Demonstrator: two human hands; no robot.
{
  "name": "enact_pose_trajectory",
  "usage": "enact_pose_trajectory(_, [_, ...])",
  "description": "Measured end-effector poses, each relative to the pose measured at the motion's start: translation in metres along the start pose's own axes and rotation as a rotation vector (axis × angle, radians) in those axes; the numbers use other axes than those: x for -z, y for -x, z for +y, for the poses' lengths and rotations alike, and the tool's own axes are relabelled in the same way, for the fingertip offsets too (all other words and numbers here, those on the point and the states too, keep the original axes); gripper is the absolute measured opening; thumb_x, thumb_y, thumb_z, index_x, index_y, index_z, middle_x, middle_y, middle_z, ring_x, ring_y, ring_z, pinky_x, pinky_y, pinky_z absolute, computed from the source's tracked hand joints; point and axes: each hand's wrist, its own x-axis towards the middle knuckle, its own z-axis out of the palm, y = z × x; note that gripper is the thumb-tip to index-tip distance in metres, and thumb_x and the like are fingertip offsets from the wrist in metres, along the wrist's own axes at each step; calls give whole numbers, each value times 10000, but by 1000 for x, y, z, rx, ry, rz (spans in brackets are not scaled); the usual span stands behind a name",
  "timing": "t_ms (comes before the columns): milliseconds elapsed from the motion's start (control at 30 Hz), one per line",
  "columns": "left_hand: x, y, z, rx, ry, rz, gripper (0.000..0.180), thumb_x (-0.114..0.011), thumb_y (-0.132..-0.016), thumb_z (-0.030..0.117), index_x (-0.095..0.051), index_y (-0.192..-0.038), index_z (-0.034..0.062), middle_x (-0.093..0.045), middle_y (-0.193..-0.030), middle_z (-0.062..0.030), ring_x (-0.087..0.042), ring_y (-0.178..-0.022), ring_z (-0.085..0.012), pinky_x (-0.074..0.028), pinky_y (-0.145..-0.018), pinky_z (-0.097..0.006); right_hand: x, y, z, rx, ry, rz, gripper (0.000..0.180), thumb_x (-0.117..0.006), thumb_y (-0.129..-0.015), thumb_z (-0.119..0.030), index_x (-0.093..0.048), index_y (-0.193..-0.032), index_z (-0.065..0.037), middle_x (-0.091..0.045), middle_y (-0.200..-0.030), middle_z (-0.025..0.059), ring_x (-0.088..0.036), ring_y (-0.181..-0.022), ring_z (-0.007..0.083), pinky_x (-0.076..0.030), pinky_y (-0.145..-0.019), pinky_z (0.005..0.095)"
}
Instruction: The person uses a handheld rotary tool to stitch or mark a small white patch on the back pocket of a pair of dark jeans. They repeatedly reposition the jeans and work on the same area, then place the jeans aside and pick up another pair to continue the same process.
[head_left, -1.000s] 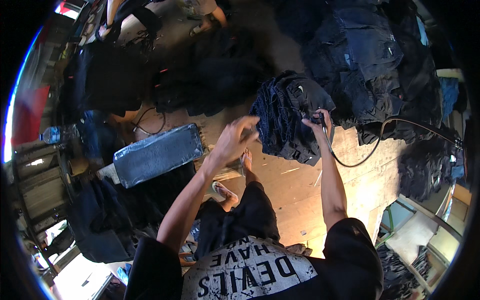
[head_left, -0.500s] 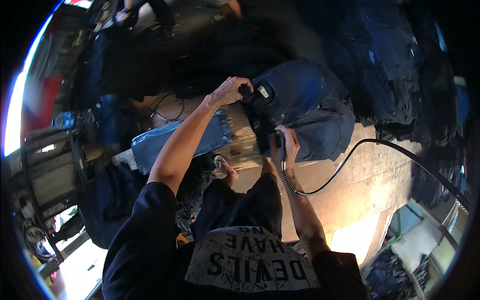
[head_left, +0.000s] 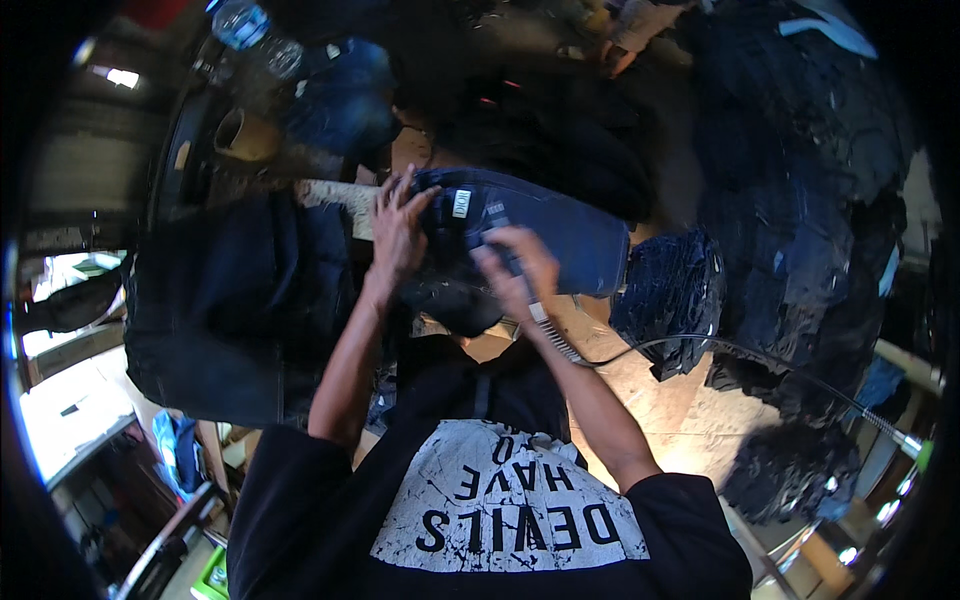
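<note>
Black cloth point(head_left: 230, 300) lies left of the dark blue garment point(head_left: 575, 235) laid out before the person point(head_left: 510, 500); left hand point(head_left: 398, 230), splayed open, at the garment's left end; right hand point(head_left: 522, 270), grip closed round corded tool point(head_left: 541, 318), over its near side; frayed bundle point(head_left: 672, 290) beside its right end

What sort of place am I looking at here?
Probably a garment workshop: there is heaped dark clothing on the right, a dark blue garment laid out in front, and a handheld tool on a cable or hose in the right hand.
</note>
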Motion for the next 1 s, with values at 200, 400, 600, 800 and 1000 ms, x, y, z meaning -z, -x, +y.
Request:
enact_pose_trajectory(200, [-3, 37, 81, 73, 291, -50, 598, -845, -864, 241, -625, -1388, 52, -603, -1389, -174, -525, -1329, -382, -445, -1103, -496, 40, -37, 81, -31, 109, -186, 389, -903, -834, -142, -709, -1160, -55, -757, -1158, 161, -735, -1085, 345, -570, -956, 401])
enact_pose_trajectory(400, [-17, 5, 90, 415, 361, -336, 581, -899, -814, 192, -612, -1297, 44, -703, -1155, -184, -652, -1155, -403, -519, -941, -501, 39, -33, 113, -74, -34, -174, 295, -854, -925, -165, -717, -1159, -51, -772, -1168, 157, -742, -1105, 317, -561, -977, 379])
enact_pose_trajectory(600, [-23, 16, 85, 644, 732, -68, 758, -971, -742, 118, -555, -1375, 99, -746, -992, -75, -686, -867, -164, -552, -781, -338, 47, -44, 101, 1, -202, -347, 209, -647, -1067, -127, -691, -1245, -26, -768, -1194, 195, -743, -1147, 289, -557, -1048, 392])
enact_pose_trajectory(800, [-33, 21, 75, 599, 771, -49, 746, -948, -750, 52, -526, -1364, 92, -741, -972, -36, -678, -879, -107, -540, -734, -279, 14, -45, 106, 364, -234, -459, 252, -744, -850, -14, -750, -1093, 53, -791, -1081, 250, -799, -1045, 362, -634, -965, 432])
enact_pose_trajectory(1000, [-33, 23, 70, 605, 818, -48, 760, -928, -760, -17, -497, -1378, 77, -762, -1008, -54, -703, -930, -118, -543, -719, -246, 12, -39, 119, 354, -218, -479, 309, -781, -761, 0, -777, -1065, 52, -806, -1038, 227, -807, -1029, 364, -646, -943, 424])
